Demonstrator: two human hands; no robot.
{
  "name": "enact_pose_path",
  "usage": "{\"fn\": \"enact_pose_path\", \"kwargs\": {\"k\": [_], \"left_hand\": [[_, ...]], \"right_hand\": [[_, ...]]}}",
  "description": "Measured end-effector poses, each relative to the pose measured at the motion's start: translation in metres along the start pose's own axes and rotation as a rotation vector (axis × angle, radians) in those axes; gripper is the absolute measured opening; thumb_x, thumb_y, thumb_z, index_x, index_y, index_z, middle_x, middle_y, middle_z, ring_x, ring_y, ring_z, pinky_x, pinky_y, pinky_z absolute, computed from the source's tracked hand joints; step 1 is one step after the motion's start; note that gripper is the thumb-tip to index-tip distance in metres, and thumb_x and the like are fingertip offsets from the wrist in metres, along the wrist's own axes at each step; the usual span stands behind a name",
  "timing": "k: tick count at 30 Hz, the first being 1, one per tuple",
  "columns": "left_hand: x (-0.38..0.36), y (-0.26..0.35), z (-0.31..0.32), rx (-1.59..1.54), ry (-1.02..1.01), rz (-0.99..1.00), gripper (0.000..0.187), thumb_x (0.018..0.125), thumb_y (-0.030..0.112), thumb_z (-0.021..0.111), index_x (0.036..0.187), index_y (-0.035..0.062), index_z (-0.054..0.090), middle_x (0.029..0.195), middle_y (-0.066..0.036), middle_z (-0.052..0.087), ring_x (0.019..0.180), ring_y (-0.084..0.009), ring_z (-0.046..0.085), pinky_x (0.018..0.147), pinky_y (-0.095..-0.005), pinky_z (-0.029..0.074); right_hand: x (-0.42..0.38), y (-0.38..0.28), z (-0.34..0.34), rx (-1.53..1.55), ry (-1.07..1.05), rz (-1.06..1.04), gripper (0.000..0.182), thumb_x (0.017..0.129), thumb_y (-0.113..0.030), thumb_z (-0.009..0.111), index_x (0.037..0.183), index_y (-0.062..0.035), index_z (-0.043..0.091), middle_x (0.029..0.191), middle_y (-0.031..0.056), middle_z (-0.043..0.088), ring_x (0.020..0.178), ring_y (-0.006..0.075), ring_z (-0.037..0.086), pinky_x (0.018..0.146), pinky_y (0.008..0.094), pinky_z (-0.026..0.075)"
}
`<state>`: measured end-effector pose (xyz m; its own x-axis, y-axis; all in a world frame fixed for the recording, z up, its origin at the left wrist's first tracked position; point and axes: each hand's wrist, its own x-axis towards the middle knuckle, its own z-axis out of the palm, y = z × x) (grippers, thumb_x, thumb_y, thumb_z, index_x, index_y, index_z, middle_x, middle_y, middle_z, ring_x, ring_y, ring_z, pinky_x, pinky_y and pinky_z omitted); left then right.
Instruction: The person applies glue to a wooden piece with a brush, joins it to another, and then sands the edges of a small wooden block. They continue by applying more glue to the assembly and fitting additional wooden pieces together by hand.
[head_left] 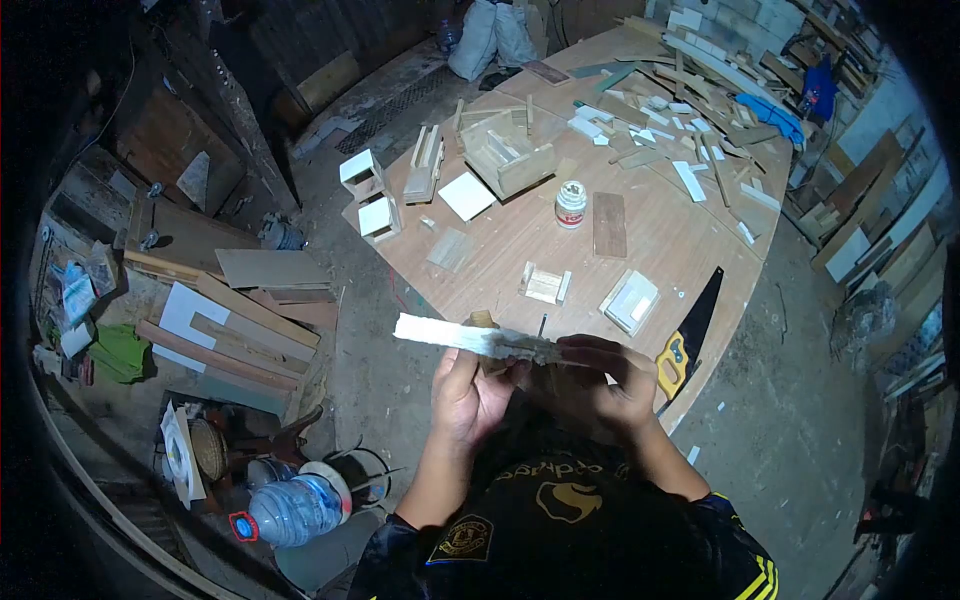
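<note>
In front of my chest my left hand is closed around a small wooden piece, partly hidden behind a long thin strip. The strip is white at its left end, grey and rough in the middle, and dark reddish-brown towards the right, like worn sandpaper. Its right end is pinched in my right hand, fingers bent over it. Just beyond the hands, a small wooden frame piece and a square piece with a white top lie on the wooden table.
A handsaw lies at the table's right edge. A glue jar stands beside a brown board. Wooden boxes sit at the far left, scrap strips at the far right. A large water bottle is at lower left.
</note>
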<state>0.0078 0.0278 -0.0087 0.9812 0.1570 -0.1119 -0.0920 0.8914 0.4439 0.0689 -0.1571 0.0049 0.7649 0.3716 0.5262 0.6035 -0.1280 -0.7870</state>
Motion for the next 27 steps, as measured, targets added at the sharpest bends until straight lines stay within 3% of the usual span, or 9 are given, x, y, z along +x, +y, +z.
{"fn": "enact_pose_path", "kwargs": {"k": [9, 12, 14, 15, 19, 22, 24, 25, 27], "left_hand": [[0.009, 0.001, -0.014, -0.158, -0.135, -0.033, 0.035, 0.097, 0.036, 0.050, 0.114, 0.0062, 0.057, 0.107, -0.009, 0.061, 0.099, -0.0244, 0.058, 0.094, -0.0450, 0.042], [0.007, 0.001, -0.010, -0.130, -0.050, -0.007, 0.033, 0.096, 0.033, 0.052, 0.114, 0.0065, 0.056, 0.109, -0.008, 0.060, 0.101, -0.0247, 0.058, 0.094, -0.0473, 0.043], [0.004, 0.004, -0.004, 0.016, -0.053, 0.002, 0.031, 0.095, 0.031, 0.054, 0.115, 0.0070, 0.055, 0.111, -0.008, 0.060, 0.105, -0.0258, 0.057, 0.094, -0.0500, 0.043], [0.007, 0.005, -0.009, 0.035, -0.096, 0.006, 0.031, 0.095, 0.030, 0.055, 0.116, 0.0072, 0.054, 0.112, -0.008, 0.059, 0.106, -0.0268, 0.057, 0.095, -0.0525, 0.043], [0.010, 0.004, -0.012, 0.069, -0.029, 0.032, 0.032, 0.095, 0.031, 0.055, 0.117, 0.0071, 0.054, 0.111, -0.009, 0.060, 0.104, -0.0263, 0.058, 0.094, -0.0504, 0.044], [0.015, 0.003, -0.022, 0.096, -0.225, 0.012, 0.032, 0.096, 0.031, 0.054, 0.117, 0.0072, 0.053, 0.110, -0.010, 0.060, 0.103, -0.0241, 0.058, 0.093, -0.0481, 0.044], [0.011, 0.001, -0.008, 0.236, -0.066, 0.105, 0.031, 0.097, 0.031, 0.051, 0.115, 0.0062, 0.051, 0.107, -0.010, 0.060, 0.099, -0.0223, 0.058, 0.089, -0.0437, 0.045], [0.010, 0.000, -0.002, 0.235, -0.068, 0.103, 0.031, 0.097, 0.031, 0.051, 0.115, 0.0062, 0.051, 0.107, -0.010, 0.060, 0.099, -0.0223, 0.058, 0.089, -0.0437, 0.045], [0.009, -0.001, 0.006, 0.327, -0.023, 0.174, 0.029, 0.099, 0.030, 0.049, 0.113, 0.0047, 0.050, 0.106, -0.009, 0.060, 0.096, -0.0217, 0.058, 0.086, -0.0404, 0.046]], "right_hand": [[-0.010, 0.014, -0.012, -0.108, 0.018, -0.231, 0.026, 0.072, 0.008, 0.056, 0.093, 0.0011, 0.070, 0.088, 0.0149, 0.069, 0.069, 0.0276, 0.068, 0.063, 0.0318, 0.054], [-0.013, 0.007, -0.015, -0.006, 0.008, -0.019, 0.026, 0.074, 0.009, 0.052, 0.094, 0.0036, 0.068, 0.088, 0.0156, 0.069, 0.072, 0.0251, 0.068, 0.065, 0.0295, 0.052], [-0.020, 0.014, -0.014, 0.358, 0.071, 0.232, 0.027, 0.076, 0.009, 0.049, 0.096, 0.0057, 0.066, 0.090, 0.0160, 0.068, 0.078, 0.0211, 0.067, 0.070, 0.0278, 0.051], [-0.020, 0.015, -0.018, 0.370, 0.021, 0.296, 0.028, 0.079, 0.008, 0.047, 0.100, 0.0065, 0.065, 0.093, 0.0144, 0.068, 0.083, 0.0179, 0.065, 0.074, 0.0276, 0.050], [-0.010, 0.005, -0.026, 0.394, -0.053, 0.365, 0.029, 0.080, 0.007, 0.049, 0.105, 0.0071, 0.062, 0.092, 0.0126, 0.067, 0.081, 0.0170, 0.064, 0.075, 0.0271, 0.049], [-0.011, 0.005, -0.029, 0.272, -0.201, 0.384, 0.033, 0.082, 0.004, 0.050, 0.113, 0.0077, 0.058, 0.094, 0.0118, 0.066, 0.082, 0.0162, 0.063, 0.076, 0.0266, 0.049], [-0.018, 0.012, -0.024, 0.485, -0.249, 0.570, 0.038, 0.082, 0.003, 0.052, 0.120, 0.0075, 0.054, 0.094, 0.0121, 0.065, 0.083, 0.0163, 0.063, 0.077, 0.0275, 0.049], [-0.015, 0.008, -0.022, 0.421, -0.265, 0.552, 0.033, 0.093, -0.013, 0.053, 0.119, 0.0064, 0.057, 0.096, 0.0115, 0.067, 0.083, 0.0128, 0.062, 0.074, 0.0255, 0.049], [-0.020, 0.016, -0.015, 0.339, -0.257, 0.491, 0.035, 0.093, -0.015, 0.052, 0.121, 0.0060, 0.056, 0.098, 0.0126, 0.067, 0.086, 0.0144, 0.063, 0.077, 0.0266, 0.049]]}}
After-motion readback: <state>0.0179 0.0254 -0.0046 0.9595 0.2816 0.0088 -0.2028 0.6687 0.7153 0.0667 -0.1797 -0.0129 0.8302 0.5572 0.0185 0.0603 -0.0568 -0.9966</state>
